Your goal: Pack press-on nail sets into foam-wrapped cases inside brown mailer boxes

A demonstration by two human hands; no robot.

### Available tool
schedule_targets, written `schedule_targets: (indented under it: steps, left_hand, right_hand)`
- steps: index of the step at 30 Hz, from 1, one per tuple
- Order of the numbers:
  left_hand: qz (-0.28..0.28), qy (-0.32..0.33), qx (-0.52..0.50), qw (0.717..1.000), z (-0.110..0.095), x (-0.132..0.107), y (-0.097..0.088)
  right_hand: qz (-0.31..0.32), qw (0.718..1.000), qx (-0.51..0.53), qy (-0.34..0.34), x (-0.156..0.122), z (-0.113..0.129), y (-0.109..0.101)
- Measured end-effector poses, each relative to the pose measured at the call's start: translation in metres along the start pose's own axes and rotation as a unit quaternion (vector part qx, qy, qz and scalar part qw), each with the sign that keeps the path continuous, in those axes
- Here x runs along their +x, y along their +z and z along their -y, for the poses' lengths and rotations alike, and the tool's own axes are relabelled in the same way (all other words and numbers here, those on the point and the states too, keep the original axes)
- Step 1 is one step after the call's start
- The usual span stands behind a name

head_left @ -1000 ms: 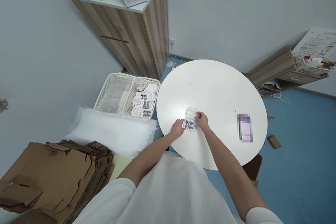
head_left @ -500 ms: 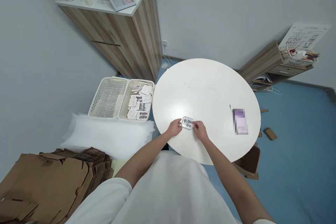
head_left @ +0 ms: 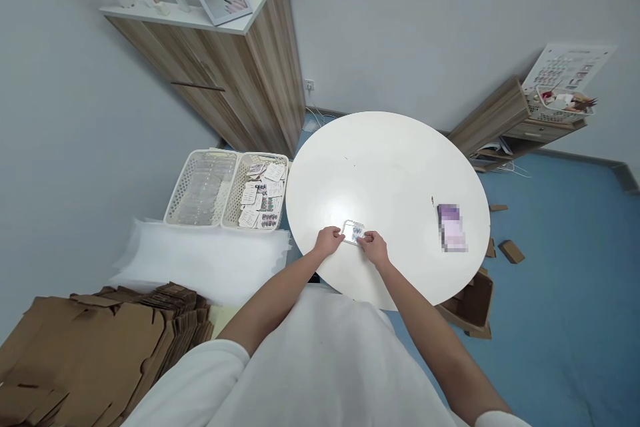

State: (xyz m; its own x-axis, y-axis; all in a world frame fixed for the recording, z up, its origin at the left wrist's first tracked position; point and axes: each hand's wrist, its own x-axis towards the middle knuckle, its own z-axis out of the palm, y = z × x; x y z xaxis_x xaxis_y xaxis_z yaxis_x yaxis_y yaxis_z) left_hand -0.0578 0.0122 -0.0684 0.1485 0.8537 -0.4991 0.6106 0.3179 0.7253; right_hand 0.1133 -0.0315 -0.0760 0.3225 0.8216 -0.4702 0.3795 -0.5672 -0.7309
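Observation:
A small clear plastic box [head_left: 353, 231] with dark, shiny press-on nails in it is near the front edge of the white round table [head_left: 395, 153]. My left hand [head_left: 328, 241] grips its left edge between thumb and fingers. At the right edge, my right hand [head_left: 375, 248] pinches the same box. Pale glare covers the left part of the box, so only the nails on the right show clearly. Whether the box rests on the table or is slightly raised, I cannot tell.
Left of the table, one white basket [head_left: 175, 188] holds clear plastic boxes and another basket [head_left: 228, 217] holds nail cards. Nearer me are white sheets [head_left: 210, 257] and stacked flat cardboard [head_left: 95, 353]. A blurred purple item [head_left: 453, 228] lies at the table's right.
The nails showed across the box before; now a pale reflection covers its left part, so its tilt seems changed. Both hands remain on it. The whole view has shifted slightly.

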Motion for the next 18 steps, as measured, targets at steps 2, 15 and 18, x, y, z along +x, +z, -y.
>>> schedule_targets:
  steps: [2, 15, 18]
  left_hand:
    - [-0.007, -0.01, 0.002, 1.0, -0.0026, 0.0009, 0.0014]
    - [-0.012, -0.027, -0.003, 1.0, -0.0078, 0.0025, 0.0053]
    - [-0.014, -0.028, -0.027, 0.999, -0.0098, -0.0007, 0.0057]
  right_hand:
    - [-0.007, 1.0, -0.011, 0.007, 0.002, 0.0003, 0.0023]
    - [-0.026, 0.999, -0.024, 0.017, 0.0045, -0.0026, 0.008]
    - [-0.029, 0.999, 0.01, 0.009, 0.0021, -0.0022, 0.007]
